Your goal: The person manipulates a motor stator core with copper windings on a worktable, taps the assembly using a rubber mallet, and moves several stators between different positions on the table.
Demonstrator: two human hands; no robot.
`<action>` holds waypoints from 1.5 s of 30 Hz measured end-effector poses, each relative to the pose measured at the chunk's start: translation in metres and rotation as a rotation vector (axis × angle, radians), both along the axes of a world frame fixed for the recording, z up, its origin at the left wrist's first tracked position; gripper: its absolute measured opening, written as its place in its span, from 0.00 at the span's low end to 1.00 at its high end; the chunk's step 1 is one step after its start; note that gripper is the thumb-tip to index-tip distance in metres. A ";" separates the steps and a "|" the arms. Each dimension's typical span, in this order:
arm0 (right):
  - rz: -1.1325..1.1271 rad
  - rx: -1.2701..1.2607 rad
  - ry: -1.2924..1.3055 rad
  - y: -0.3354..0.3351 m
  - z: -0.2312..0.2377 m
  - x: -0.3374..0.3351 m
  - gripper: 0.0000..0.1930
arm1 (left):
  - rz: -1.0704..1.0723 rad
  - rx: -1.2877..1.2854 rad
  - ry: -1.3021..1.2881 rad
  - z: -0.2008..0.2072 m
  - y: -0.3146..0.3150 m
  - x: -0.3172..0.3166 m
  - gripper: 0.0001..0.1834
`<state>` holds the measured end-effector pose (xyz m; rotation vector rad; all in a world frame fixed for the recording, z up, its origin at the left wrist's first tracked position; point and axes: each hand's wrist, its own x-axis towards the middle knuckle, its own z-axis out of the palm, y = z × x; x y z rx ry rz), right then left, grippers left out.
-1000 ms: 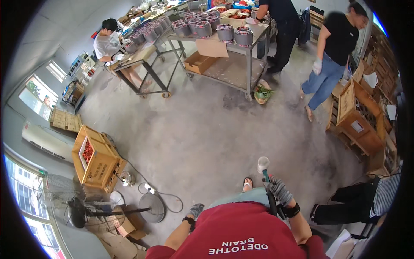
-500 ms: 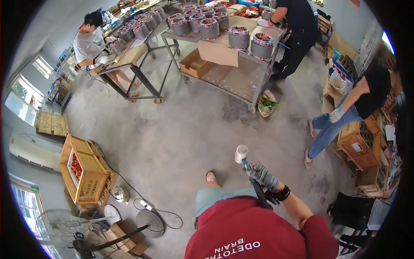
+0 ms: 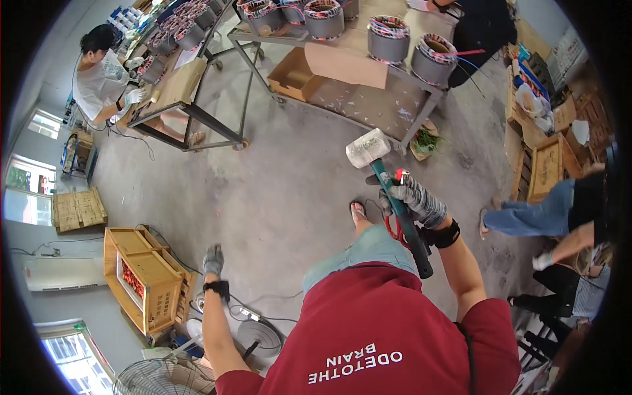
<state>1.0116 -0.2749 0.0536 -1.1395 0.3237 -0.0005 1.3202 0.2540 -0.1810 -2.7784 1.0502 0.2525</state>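
My right hand [image 3: 421, 203], in a grey knit glove, is closed round the green handle of a mallet [image 3: 368, 148]. The mallet's thick white head points forward and up, and its dark handle end reaches back toward my shirt. A red loop [image 3: 395, 229], like a scissor handle, shows against the same hand; the rest of that tool is hidden. Away from my body, low on the left, hangs my left hand [image 3: 213, 261], gloved too, with its fingers loosely stretched and nothing visible in them.
Ahead stands a metal trolley [image 3: 421, 108] bearing several motor stators [image 3: 388, 39]. A second trolley [image 3: 217, 130] with stators is at the far left, a person [image 3: 99, 82] beside it. Left are a wooden crate [image 3: 161, 293] and cables. People [image 3: 533, 214] are also at the right.
The mallet and my right hand have come up closer to view. My left hand has appeared on the left. The trolleys are nearer, and the person at the right has moved toward the edge.
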 end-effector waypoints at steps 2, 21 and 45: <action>-0.022 0.104 -0.015 -0.015 0.003 0.022 0.28 | 0.012 -0.406 0.090 0.041 -0.098 0.016 0.12; 0.060 -0.037 -0.066 0.036 -0.047 0.424 0.12 | 0.490 -1.146 0.767 0.187 -0.364 0.074 0.35; 0.410 -0.002 0.026 0.033 -0.107 0.814 0.11 | 0.658 -1.418 0.829 0.143 -0.340 0.443 0.32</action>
